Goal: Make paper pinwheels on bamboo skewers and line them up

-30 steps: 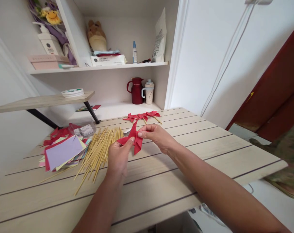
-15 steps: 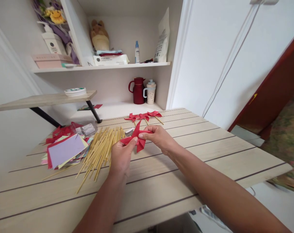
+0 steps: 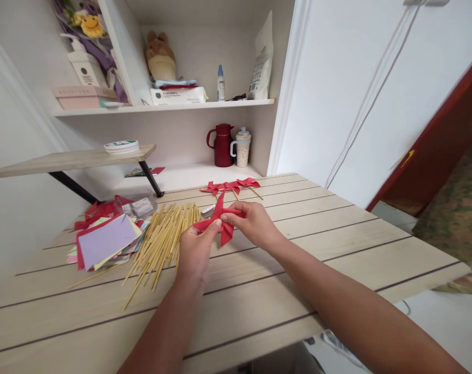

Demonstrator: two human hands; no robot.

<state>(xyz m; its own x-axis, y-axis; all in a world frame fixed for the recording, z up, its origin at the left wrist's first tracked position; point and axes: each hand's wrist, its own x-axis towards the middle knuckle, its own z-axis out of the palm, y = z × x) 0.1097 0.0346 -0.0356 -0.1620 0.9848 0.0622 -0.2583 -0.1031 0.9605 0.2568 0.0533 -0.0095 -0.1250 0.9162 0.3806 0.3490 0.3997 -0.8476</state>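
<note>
A red paper pinwheel (image 3: 227, 234) is held up over the middle of the table, its folded blades pointing in different directions. My left hand (image 3: 196, 244) pinches it near the centre, thumb on top. From the other side, my right hand (image 3: 251, 221) grips the right blade close to the middle between thumb and fingers. Just left of my left hand lies a loose pile of thin yellow sticks (image 3: 161, 244). Beyond my hands, several finished-looking red pinwheels (image 3: 230, 186) on sticks rest near the table's back edge. A small greyish object (image 3: 208, 211) is partly hidden behind the held pinwheel.
Stacked coloured paper squares (image 3: 107, 241) lie left of the sticks, by a clear plastic package (image 3: 140, 206) and red paper pieces (image 3: 97, 210). A raised wooden stand (image 3: 72, 161) is at back left. A red jug (image 3: 222, 148) and a cup (image 3: 242, 149) stand behind the table (image 3: 337, 249).
Both hands keep their hold on the pinwheel; its blades have tilted slightly and the right fingers shifted a little. The camera view moved very slightly.
</note>
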